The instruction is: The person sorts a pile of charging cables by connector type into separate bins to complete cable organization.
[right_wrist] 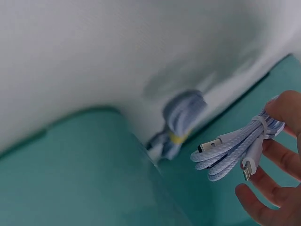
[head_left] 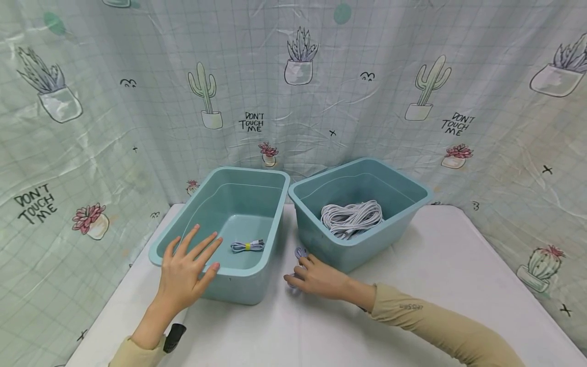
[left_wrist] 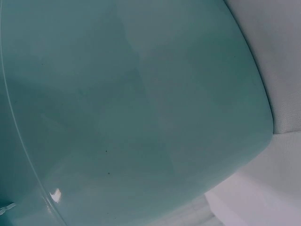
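Right hand on a coiled cable between two teal bins

My right hand (head_left: 316,278) pinched a coiled charging cable (right_wrist: 240,148) on the white table (head_left: 458,265), just in front of the right bin (head_left: 362,255) holding loose white cables (head_left: 350,218). My left hand (head_left: 185,270) lay flat, fingers straight, on the left bin's (head_left: 238,285) rim; another bundled cable (head_left: 247,246) sat inside.

two teal bins (head_left: 270,178) are set on a white bench (head_left: 449,265), backed by a pale green checked curtain (head_left: 367,112) printed with cacti, pink succulents and black lettering. a light blue braided cable (right_wrist: 235,146) with a white tie is seen, another bundle (head_left: 247,246) is banded yellow, and the sleeves (head_left: 440,321) are beige.
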Available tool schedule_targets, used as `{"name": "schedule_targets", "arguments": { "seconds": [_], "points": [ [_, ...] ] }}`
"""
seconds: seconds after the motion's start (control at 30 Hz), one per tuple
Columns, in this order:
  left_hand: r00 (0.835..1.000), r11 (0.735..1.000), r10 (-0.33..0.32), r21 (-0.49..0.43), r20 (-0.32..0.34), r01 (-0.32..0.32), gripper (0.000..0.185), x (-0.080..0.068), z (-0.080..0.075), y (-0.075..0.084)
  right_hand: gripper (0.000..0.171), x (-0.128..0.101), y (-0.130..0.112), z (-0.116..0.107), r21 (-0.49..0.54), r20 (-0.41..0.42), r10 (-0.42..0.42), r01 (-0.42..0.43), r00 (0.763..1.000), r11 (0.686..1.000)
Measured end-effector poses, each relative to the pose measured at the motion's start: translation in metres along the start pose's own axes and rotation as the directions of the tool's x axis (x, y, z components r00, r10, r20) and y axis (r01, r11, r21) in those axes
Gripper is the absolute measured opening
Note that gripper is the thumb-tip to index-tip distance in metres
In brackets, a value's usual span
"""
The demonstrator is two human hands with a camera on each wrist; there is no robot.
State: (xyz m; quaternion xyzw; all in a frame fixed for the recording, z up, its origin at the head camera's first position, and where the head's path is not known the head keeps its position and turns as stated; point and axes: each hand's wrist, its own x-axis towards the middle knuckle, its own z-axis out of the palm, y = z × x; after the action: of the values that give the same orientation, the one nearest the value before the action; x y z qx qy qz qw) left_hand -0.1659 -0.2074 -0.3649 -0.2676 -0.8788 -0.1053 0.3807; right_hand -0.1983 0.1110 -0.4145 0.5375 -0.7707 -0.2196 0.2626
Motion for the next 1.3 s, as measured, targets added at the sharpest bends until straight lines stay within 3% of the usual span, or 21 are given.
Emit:
{"name": "schedule_targets", "arguments": {
  "seconds": [0.3,0.6,0.8,1.1,1.3],
  "points": [
    [1.0,1.0,0.0,-0.003,-0.004,0.0,0.058,-0.002,0.0,0.0,0.043,0.007,0.014,-0.027,0.033,-0.051,-0.006,0.008,0.999,0.999],
    [1.0,1.0,0.0,-0.007,-0.009,0.0,0.058,-0.001,0.0,0.001,0.046,0.011,0.029,-0.051,-0.004,-0.047,0.001,-0.002,0.999,1.0],
    [1.0,1.0,0.002,-0.005,-0.014,-0.002,0.058,-0.001,0.0,0.001,0.05,0.012,0.04,-0.066,0.025,-0.045,0.017,-0.016,0.999,1.0],
    [1.0,1.0,0.006,-0.001,-0.018,-0.006,0.058,-0.001,0.0,0.0,0.059,0.014,0.052,-0.08,0.048,-0.072,0.043,-0.04,0.996,0.998],
    [1.0,1.0,0.005,-0.003,-0.024,-0.005,0.058,0.0,0.001,0.0,0.054,0.016,0.06,-0.087,0.044,-0.099,0.052,-0.048,0.994,0.998]
  ]
}}
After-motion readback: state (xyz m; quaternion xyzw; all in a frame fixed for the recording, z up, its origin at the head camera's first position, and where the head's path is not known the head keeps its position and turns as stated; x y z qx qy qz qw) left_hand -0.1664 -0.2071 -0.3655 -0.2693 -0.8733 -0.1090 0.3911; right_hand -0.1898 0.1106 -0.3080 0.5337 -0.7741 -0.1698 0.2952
